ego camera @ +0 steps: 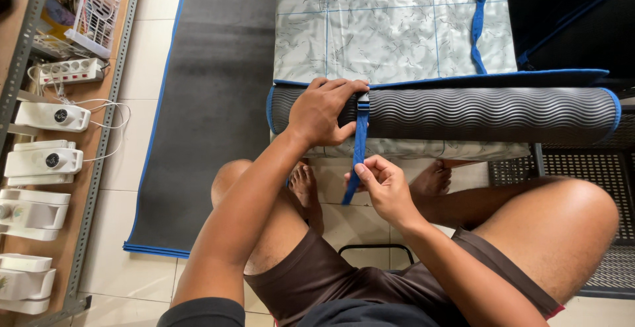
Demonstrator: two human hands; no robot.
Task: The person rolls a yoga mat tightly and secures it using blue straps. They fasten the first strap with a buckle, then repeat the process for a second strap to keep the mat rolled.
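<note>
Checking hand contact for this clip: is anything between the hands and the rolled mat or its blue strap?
Nothing visible. The left hand rests directly on the rolled mat beside the buckle, and the right hand pinches the blue strap hanging below it.

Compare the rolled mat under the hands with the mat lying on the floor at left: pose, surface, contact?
The rolled mat is wound into a cylinder lying crosswise; the floor mat lies flat and unrolled. The rolled mat shows wavy ribbing; the floor mat looks plain. The left hand presses on the rolled mat and the right hand pinches its blue strap; nothing touches the floor mat. Both are dark grey with blue edging.
</note>
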